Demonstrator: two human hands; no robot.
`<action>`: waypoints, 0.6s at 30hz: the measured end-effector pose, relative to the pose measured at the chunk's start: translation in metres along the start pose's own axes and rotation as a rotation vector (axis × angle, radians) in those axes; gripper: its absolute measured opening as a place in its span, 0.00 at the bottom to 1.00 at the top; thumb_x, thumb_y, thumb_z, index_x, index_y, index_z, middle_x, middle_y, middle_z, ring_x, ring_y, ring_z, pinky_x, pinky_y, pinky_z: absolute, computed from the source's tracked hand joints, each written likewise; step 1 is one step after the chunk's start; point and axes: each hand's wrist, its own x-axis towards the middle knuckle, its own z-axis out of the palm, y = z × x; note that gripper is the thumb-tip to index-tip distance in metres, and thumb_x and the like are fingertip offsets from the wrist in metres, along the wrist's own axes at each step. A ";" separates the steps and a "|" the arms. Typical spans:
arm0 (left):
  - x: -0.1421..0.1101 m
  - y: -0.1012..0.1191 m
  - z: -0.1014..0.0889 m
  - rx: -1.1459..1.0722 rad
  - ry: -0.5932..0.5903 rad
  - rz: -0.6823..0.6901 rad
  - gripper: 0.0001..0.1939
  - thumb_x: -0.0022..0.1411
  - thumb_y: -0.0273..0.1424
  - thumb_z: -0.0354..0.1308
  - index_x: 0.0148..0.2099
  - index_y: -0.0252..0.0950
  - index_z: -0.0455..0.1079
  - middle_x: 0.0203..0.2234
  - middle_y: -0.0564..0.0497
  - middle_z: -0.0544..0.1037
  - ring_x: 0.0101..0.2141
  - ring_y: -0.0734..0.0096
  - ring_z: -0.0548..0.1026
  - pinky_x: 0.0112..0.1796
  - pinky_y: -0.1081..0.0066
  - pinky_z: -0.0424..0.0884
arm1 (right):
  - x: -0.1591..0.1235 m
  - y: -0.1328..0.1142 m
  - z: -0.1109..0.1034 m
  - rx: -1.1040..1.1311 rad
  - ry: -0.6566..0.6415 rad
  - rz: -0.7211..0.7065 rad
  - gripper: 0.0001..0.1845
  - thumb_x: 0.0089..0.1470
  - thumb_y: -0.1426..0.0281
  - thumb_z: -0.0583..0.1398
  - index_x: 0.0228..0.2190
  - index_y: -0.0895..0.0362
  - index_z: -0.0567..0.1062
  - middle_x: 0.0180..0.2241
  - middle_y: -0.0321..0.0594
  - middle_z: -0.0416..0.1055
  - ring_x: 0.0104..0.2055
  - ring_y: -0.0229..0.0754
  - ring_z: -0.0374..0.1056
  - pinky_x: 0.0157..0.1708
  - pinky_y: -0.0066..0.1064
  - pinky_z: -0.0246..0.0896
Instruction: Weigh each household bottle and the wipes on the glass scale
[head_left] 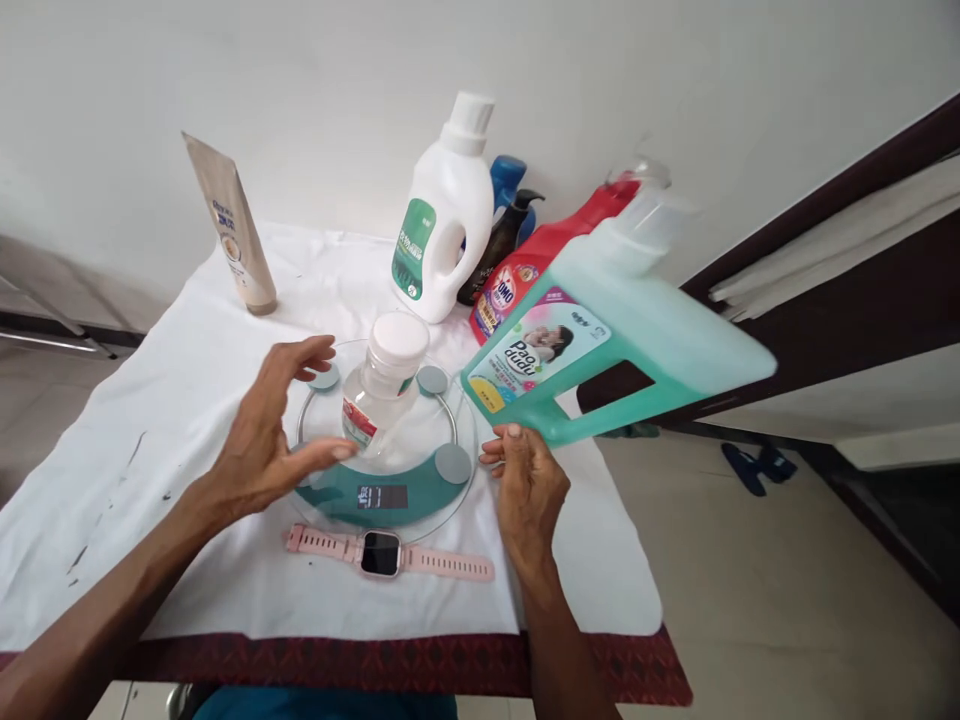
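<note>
A clear plastic jar (pixel 386 400) with a white lid and a red label stands on a round glass scale (pixel 442 510). The scale has a teal band and a small lit display. My left hand (pixel 274 430) is open at the jar's left, thumb and fingers spread apart, the thumb tip close to the jar. Beside the scale's right edge, my right hand (pixel 529 485) has its fingers curled and thumb over them, with nothing visible in them. A pink-strapped smartwatch (pixel 381 554) lies flat in front of the scale.
Behind the scale stand a white detergent bottle (pixel 450 210), a dark pump bottle (pixel 501 240), a red OMO bottle (pixel 555 240) and a large green bottle (pixel 547 345). A beige tube (pixel 232 225) stands back left. White cloth (pixel 180 430) covers the table. Slippers (pixel 757 465) lie on the floor.
</note>
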 end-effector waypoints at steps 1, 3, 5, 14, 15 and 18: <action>0.001 0.006 0.005 0.021 -0.025 0.000 0.47 0.63 0.61 0.66 0.74 0.42 0.61 0.60 0.40 0.74 0.57 0.48 0.77 0.55 0.50 0.77 | 0.000 -0.001 -0.002 -0.002 0.000 -0.012 0.35 0.67 0.39 0.52 0.36 0.55 0.79 0.29 0.41 0.79 0.31 0.47 0.77 0.37 0.39 0.70; 0.004 0.010 0.013 0.021 -0.056 -0.021 0.50 0.62 0.63 0.66 0.75 0.43 0.59 0.61 0.39 0.74 0.58 0.47 0.76 0.56 0.47 0.77 | -0.001 -0.005 -0.004 0.010 -0.002 -0.041 0.33 0.66 0.39 0.55 0.36 0.55 0.79 0.30 0.41 0.80 0.33 0.49 0.78 0.37 0.40 0.71; 0.006 0.004 0.018 -0.045 -0.079 -0.038 0.46 0.67 0.65 0.58 0.74 0.41 0.60 0.61 0.38 0.74 0.59 0.46 0.76 0.57 0.45 0.76 | -0.002 -0.015 -0.004 0.060 -0.039 -0.112 0.30 0.62 0.40 0.61 0.41 0.54 0.79 0.35 0.43 0.82 0.40 0.51 0.80 0.41 0.43 0.75; -0.004 -0.062 0.019 -0.042 0.141 -0.304 0.45 0.75 0.64 0.34 0.65 0.33 0.71 0.60 0.34 0.76 0.59 0.44 0.75 0.62 0.40 0.70 | -0.017 -0.103 0.057 0.177 -0.363 -0.493 0.47 0.46 0.49 0.76 0.60 0.53 0.68 0.60 0.52 0.75 0.61 0.57 0.73 0.60 0.56 0.73; -0.004 -0.069 0.018 -0.038 0.157 -0.332 0.45 0.75 0.65 0.34 0.64 0.33 0.71 0.59 0.34 0.76 0.59 0.44 0.76 0.62 0.40 0.70 | -0.017 -0.107 0.064 0.178 -0.351 -0.479 0.43 0.48 0.50 0.75 0.58 0.53 0.69 0.58 0.52 0.77 0.58 0.57 0.75 0.58 0.55 0.74; -0.002 -0.088 0.015 -0.053 0.170 -0.392 0.46 0.72 0.67 0.35 0.62 0.34 0.72 0.58 0.34 0.77 0.55 0.45 0.78 0.59 0.42 0.74 | -0.014 -0.113 0.078 0.190 -0.313 -0.399 0.31 0.52 0.52 0.72 0.51 0.53 0.71 0.50 0.48 0.80 0.50 0.54 0.77 0.54 0.53 0.75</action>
